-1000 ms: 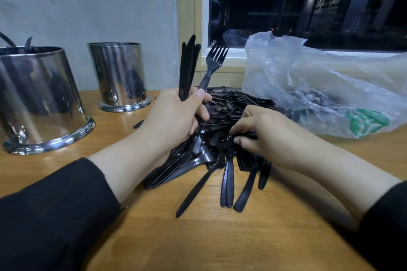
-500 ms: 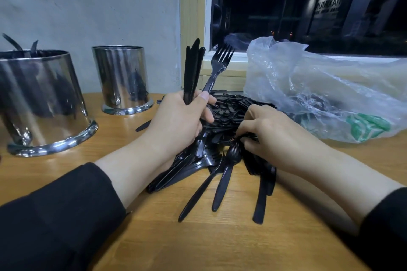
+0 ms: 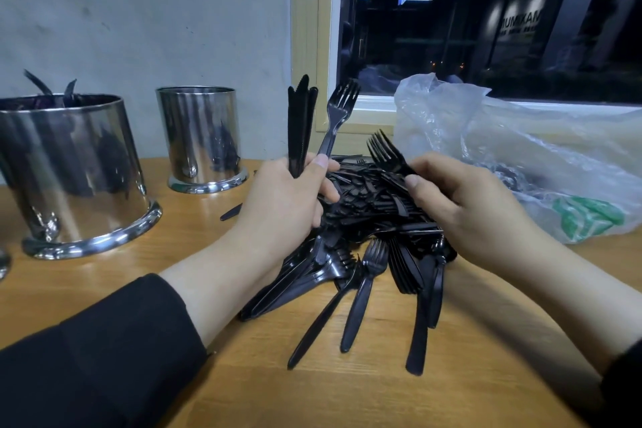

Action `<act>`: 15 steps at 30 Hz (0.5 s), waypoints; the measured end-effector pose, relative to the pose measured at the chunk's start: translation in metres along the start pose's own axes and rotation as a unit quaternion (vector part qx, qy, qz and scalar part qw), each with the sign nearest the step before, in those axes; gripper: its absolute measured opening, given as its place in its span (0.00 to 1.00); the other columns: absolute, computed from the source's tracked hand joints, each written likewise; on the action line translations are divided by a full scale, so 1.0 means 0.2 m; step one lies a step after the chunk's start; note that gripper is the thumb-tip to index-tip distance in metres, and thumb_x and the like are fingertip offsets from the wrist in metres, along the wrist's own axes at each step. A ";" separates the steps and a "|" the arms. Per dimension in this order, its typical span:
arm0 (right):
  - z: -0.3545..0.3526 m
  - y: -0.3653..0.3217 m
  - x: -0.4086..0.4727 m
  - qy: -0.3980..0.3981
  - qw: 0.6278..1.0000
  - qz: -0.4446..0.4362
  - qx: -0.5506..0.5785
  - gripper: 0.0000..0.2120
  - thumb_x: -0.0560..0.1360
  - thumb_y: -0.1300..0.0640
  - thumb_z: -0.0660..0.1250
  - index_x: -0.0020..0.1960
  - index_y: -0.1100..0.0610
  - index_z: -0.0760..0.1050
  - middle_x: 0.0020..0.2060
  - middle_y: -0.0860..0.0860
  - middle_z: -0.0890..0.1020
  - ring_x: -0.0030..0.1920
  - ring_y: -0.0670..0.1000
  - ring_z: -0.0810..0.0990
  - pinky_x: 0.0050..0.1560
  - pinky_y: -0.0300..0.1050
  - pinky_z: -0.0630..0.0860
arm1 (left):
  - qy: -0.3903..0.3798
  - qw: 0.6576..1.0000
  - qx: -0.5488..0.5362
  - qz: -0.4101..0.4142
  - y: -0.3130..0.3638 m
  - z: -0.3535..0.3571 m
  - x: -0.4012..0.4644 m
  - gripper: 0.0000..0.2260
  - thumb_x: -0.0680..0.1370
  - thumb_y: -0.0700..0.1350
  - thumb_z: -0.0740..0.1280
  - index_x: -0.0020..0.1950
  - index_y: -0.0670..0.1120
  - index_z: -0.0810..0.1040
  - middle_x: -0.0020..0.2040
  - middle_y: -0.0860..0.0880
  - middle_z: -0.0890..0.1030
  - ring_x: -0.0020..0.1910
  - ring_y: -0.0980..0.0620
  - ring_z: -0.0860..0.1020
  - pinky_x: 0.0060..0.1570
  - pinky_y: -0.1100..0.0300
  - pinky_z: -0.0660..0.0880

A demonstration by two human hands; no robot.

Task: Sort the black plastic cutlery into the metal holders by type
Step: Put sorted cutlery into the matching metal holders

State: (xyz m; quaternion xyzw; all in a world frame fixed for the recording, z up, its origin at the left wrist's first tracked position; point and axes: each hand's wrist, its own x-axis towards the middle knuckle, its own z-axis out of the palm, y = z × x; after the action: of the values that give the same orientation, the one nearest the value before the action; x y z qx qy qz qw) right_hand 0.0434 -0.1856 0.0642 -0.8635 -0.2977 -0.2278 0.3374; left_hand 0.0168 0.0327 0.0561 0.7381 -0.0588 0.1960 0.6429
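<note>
A heap of black plastic cutlery (image 3: pixel 368 219) lies on the wooden table in front of me. My left hand (image 3: pixel 281 205) grips an upright bundle of black knives (image 3: pixel 300 122) and one black fork (image 3: pixel 338 115), tines up. Just right of it, my right hand (image 3: pixel 462 208) pinches a second black fork (image 3: pixel 385 155) lifted out of the heap, tines pointing up and left. Two metal holders stand at the left: a large one (image 3: pixel 69 170) with cutlery tips showing above its rim and a smaller one (image 3: pixel 199 139) behind it.
A crumpled clear plastic bag (image 3: pixel 521 156) with a green print lies at the right against the window sill. A stray black handle (image 3: pixel 231 211) lies near the smaller holder. Wall and dark window close the far side; bare wood lies near me.
My right hand has risen out of the heap with a fork pinched in its fingers. The left hand keeps its knives and fork upright, nearly still. Some loose pieces at the front shifted.
</note>
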 end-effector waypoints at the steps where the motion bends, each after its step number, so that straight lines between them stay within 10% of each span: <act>1: 0.01 -0.02 0.00 0.007 0.999 0.010 0.031 0.12 0.83 0.53 0.61 0.43 0.40 0.75 0.28 0.40 0.75 0.30 0.41 0.72 0.33 0.32 0.65 | -0.004 1.000 0.008 0.002 0.00 0.00 0.00 0.12 0.86 0.47 0.60 0.54 0.46 0.82 0.34 0.52 0.81 0.26 0.54 0.71 0.24 0.70 0.66; 6: 0.05 -0.04 0.01 0.040 0.964 0.114 0.239 0.22 0.85 0.47 0.56 0.47 0.65 0.76 0.33 0.54 0.68 0.33 0.52 0.64 0.36 0.49 0.63 | -0.023 1.000 0.020 0.003 -0.01 0.03 -0.02 0.12 0.85 0.47 0.62 0.51 0.44 0.83 0.36 0.53 0.82 0.27 0.53 0.71 0.24 0.68 0.66; 15: 0.11 -0.07 0.00 0.033 0.890 0.206 0.405 0.10 0.81 0.51 0.66 0.43 0.51 0.82 0.34 0.53 0.78 0.36 0.53 0.74 0.40 0.49 0.68 | -0.079 0.996 0.038 -0.003 -0.01 0.07 -0.06 0.11 0.85 0.49 0.62 0.51 0.49 0.83 0.36 0.50 0.82 0.28 0.52 0.72 0.25 0.67 0.66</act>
State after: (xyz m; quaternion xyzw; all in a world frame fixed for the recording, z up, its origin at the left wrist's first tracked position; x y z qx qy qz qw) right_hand 0.0374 -0.1619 0.0560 -0.6861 -0.1682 -0.0416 0.7065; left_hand 0.0098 0.0183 0.0495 0.7756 -0.1002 0.1373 0.6079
